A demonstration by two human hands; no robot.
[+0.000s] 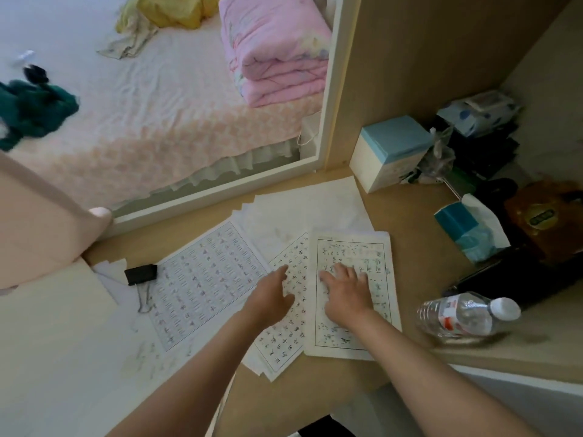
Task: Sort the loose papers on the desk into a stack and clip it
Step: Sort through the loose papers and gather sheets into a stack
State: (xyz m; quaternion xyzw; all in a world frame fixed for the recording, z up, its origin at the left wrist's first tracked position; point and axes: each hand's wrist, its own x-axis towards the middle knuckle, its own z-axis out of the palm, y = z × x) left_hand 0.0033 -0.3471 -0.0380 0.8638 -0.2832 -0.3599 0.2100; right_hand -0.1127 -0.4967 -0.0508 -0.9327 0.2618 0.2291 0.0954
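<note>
loose white papers (277,244) lie fanned on the light wooden desk (410,216), right under my fingers. i count three sheets printed with grids of characters. the right sheet (353,250) is under my right hand (345,290), and its long axis runs almost straight away from me, the way the fingers point. the middle sheet (284,339) is under my left hand (273,299), partly tucked beneath the right sheet, with its long axis tilted and its far end leaning right. the left sheet (205,285) lies just left of my left fingertips and is tilted the same way, only more. beyond both sets of fingertips, blank white sheets (303,212) stick out from under the printed ones. i see several stepped corners there but can't count the sheets.

both hands lie flat, fingers straight and slightly spread, pressing on paper and gripping nothing.

one black binder clip (140,274) with wire handles sits well left of my left fingers, just beside the left sheet's edge. one clear plastic water bottle (467,313) lies on its side well right of my right fingers. the print is too blurred to read, and more pale sheets (63,373) at lower left run out of frame.
</note>
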